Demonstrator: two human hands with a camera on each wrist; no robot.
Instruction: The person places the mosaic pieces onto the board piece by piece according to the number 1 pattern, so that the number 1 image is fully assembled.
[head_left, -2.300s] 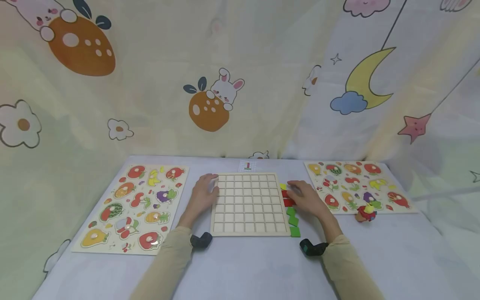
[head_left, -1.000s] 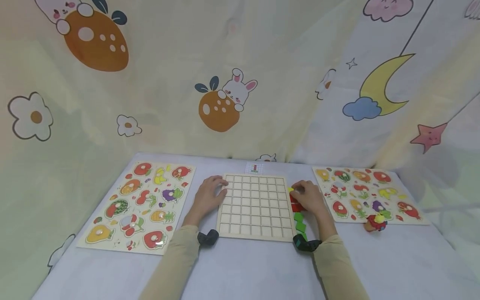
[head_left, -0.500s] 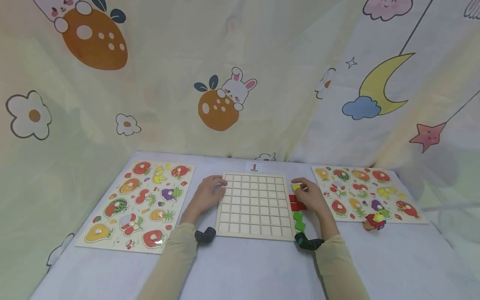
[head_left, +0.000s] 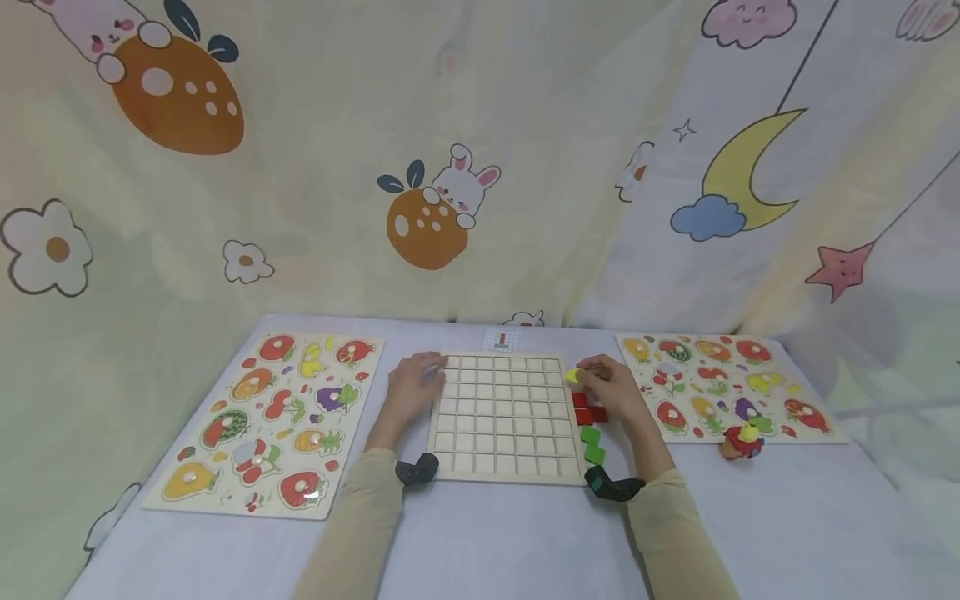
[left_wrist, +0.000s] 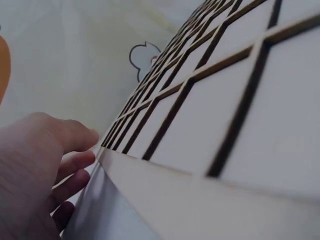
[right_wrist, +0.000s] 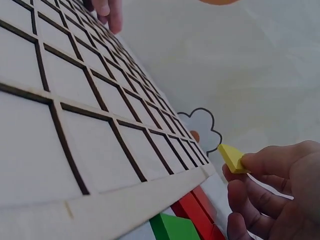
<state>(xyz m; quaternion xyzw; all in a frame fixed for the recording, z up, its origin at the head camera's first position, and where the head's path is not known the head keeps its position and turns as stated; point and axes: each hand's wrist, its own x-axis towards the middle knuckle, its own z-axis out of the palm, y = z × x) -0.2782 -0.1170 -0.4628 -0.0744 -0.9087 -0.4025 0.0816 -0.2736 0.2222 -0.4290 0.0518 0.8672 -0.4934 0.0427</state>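
Note:
My right hand [head_left: 613, 390] pinches a small yellow tile with a curved edge [right_wrist: 232, 159] between thumb and forefinger, just off the right edge of a wooden grid board [head_left: 506, 478]. In the right wrist view the other fingers curl below the tile. Several red tiles [head_left: 582, 402] and green tiles [head_left: 590, 436] lie along the board's right side, below this hand. My left hand [head_left: 411, 388] is at the board's upper left edge, fingers relaxed and thumb apart, with the fingertips right at the rim. The squares of the board hold no tiles.
A fruit puzzle board [head_left: 262, 425] lies at the left, and a second fruit puzzle board [head_left: 720, 387] at the back right. A small red and yellow figure [head_left: 742, 440] stands at its front edge. Behind the board lies a small pattern card [head_left: 501, 338].
My right hand moves from beside the red tiles up to the yellow tile, and now holds it by the board's edge. The left hand keeps its place; the head view shifts slightly.

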